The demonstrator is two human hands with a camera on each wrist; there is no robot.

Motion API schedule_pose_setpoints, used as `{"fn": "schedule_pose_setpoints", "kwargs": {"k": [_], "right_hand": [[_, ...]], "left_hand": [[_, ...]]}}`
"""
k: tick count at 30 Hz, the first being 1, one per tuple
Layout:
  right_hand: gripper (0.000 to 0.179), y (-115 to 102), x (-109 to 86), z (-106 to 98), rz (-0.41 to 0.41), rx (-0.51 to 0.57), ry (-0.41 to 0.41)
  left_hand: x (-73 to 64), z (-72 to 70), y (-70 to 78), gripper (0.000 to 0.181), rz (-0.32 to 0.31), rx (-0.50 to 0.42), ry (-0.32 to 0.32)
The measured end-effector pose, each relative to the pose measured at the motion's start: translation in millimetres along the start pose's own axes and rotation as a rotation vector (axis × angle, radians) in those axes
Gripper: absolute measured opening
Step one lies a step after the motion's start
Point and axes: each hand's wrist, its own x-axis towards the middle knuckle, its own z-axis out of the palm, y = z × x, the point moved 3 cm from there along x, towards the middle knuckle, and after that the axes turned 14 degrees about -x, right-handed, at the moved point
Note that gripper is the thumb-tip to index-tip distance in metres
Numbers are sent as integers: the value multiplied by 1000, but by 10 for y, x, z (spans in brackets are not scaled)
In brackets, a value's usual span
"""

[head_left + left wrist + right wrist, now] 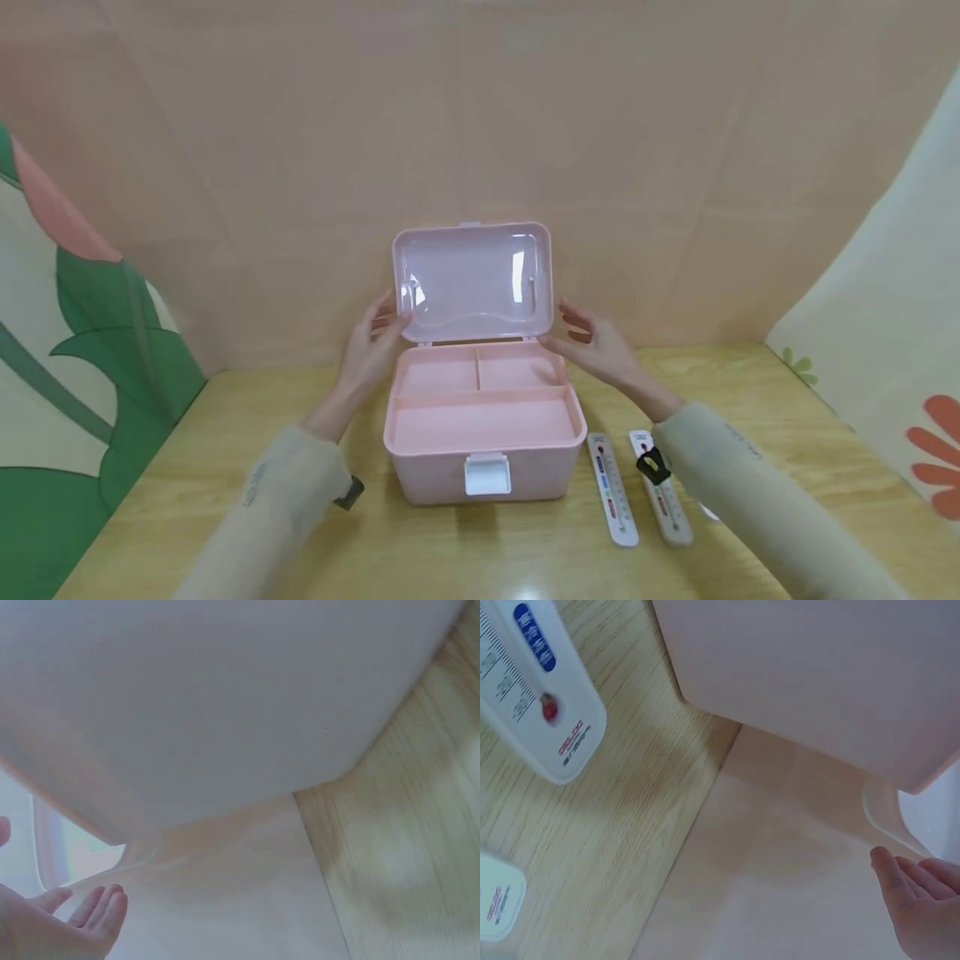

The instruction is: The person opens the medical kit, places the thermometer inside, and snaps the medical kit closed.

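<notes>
A pink storage box [427, 479] stands on the table with its translucent lid [468, 279] raised against the backdrop. Inside its top is a pink tray [478, 367] split into three compartments. My left hand [371, 346] is at the lid's lower left edge, its thumb overlapping the rim; whether it presses there I cannot tell. In the left wrist view the fingers [97, 911] are extended. Beside the lid's lower right corner, my right hand [596, 346] has loosely bent fingers and holds nothing. A white latch [487, 475] is on the box front.
Two white thermometers [613, 492] [663, 492] lie on the wooden table [300, 533] right of the box. Another white thing [708, 511] is mostly hidden under the right sleeve. A fabric backdrop [300, 167] rises behind the table.
</notes>
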Motion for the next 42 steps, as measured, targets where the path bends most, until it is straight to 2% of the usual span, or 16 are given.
{"fn": "schedule_pose_setpoints", "kwargs": {"k": [4,12,20,24,30,42], "right_hand": [[85,3,-46,-44,0,-18,-18],[81,7,-149,-22,-37,-58,-50],[80,6,-315,-33,-68,-111,-61],[77,-27,-372,-45,-85,-122,-60],[74,-64,-455,-58,-90,-122,-68],[68,-94,-602,-87,-126,-144,-73]], "left_hand": [[-76,-49,8,60,13,54,-15],[-212,-98,-73,69,-60,125,-62],[-433,-215,-130,65,-45,205,-126],[-530,-269,-149,64,-48,211,-160],[-671,-273,-140,65,-50,216,-215],[-871,-269,-126,62,5,192,-292]]}}
